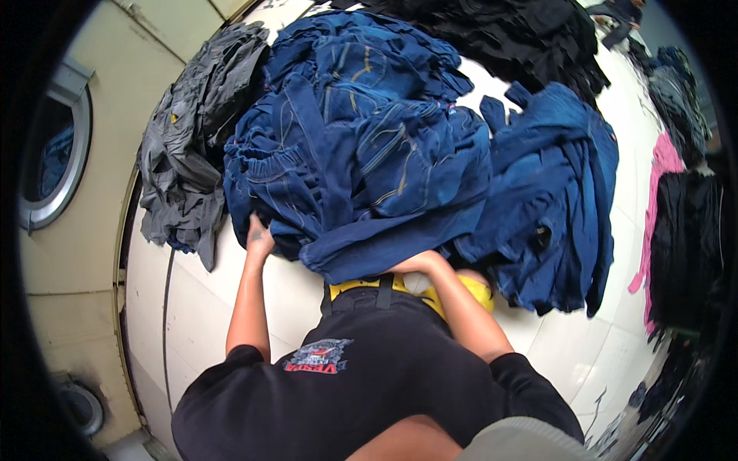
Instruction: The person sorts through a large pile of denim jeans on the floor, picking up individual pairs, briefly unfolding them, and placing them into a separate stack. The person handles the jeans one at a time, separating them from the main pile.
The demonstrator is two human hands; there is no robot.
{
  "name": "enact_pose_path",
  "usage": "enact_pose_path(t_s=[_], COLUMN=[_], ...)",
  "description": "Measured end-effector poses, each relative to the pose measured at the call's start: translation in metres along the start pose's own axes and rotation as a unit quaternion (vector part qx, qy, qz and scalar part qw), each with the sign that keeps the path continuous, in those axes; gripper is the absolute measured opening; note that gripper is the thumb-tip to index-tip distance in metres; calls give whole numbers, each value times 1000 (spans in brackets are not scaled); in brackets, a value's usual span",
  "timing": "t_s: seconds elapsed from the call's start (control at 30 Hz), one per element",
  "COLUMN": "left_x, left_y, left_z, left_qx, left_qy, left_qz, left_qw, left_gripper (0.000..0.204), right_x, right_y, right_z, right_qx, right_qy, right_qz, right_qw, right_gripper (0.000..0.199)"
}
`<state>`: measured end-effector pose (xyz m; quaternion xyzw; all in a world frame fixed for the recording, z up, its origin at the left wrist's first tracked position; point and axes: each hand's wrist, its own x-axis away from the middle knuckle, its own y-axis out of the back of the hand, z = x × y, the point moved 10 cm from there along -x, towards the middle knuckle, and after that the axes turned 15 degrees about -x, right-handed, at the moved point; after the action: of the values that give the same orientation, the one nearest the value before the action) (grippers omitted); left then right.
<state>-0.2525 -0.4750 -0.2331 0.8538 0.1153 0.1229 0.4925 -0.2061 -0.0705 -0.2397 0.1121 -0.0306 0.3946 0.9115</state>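
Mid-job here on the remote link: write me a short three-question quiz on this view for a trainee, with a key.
1. True or false: the left hand and the right hand both touch the blue garments.
2. What colour is the heap just left of the blue garments? A) black B) grey C) white
3. Fill in: at far right, a ____ cloth lies beside black clothing.

Key: 1. True. 2. B, the grey heap. 3. Pink.
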Motion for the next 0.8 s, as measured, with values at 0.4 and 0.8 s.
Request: enact_pose_path(t_s=[0.4,0.8], left_x=[31,-15], left_y=[-30,38], left_z=[-407,-232], left_qx=[137,453], left_qy=[-263,1], left_qz=[50,-25], left_qw=[954,891], left_gripper=[126,34], right_x=[30,-58], right_y=[119,93], right_z=[-23,229], right_qx=[-658,-117], right_qy=[73,212], right_qz=[-406,-222], right_qw=[631,944], right_gripper=[76,39])
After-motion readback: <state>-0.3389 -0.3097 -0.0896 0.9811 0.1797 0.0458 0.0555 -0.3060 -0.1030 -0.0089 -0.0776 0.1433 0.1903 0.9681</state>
